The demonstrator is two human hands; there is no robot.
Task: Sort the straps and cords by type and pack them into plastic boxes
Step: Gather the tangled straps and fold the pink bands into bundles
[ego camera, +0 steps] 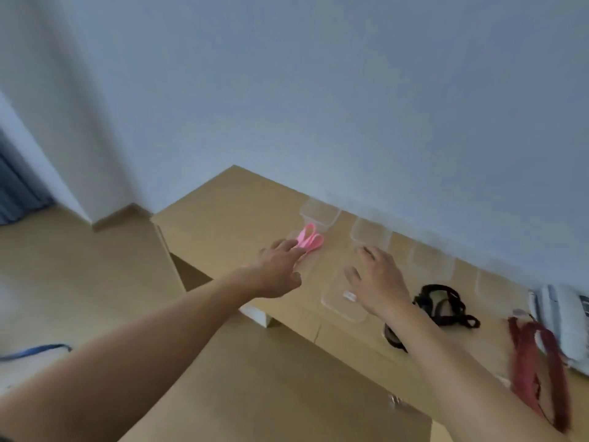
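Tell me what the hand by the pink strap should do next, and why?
Probably pinch the pink strap with the left hand and lift it into the clear box just behind it. Its fingers touch the strap, and that box stands open.

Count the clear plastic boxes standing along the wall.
4 boxes, in a row on the desk by the wall: one behind the pink strap, one ahead of the right hand, one behind the black straps, one beside the phone. Blur may hide more.
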